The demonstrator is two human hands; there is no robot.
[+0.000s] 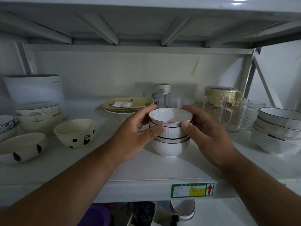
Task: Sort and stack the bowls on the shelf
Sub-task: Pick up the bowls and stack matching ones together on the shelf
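Observation:
A stack of several small white bowls point(171, 141) stands on the white shelf point(146, 170) at the centre; the top bowl has a red rim, those below have dark rims. My left hand point(138, 132) grips the stack's left side, thumb on the front, fingers round the back. On the stack's right side my right hand point(205, 132) holds it the same way. A cream bowl with black dots point(75, 132) sits to the left. Another stack of cream and white bowls point(39, 118) stands at the far left. White dark-rimmed bowls point(278, 129) are stacked at the far right.
A shallow spotted dish point(21, 147) and a blue-patterned bowl point(6, 124) lie at the left edge. Behind are a yellow tray on a plate point(128, 103), a bottle point(161, 95), glass mugs point(231, 113), a lidded yellow cup point(221, 93) and a white pot point(35, 88). An upper shelf hangs overhead.

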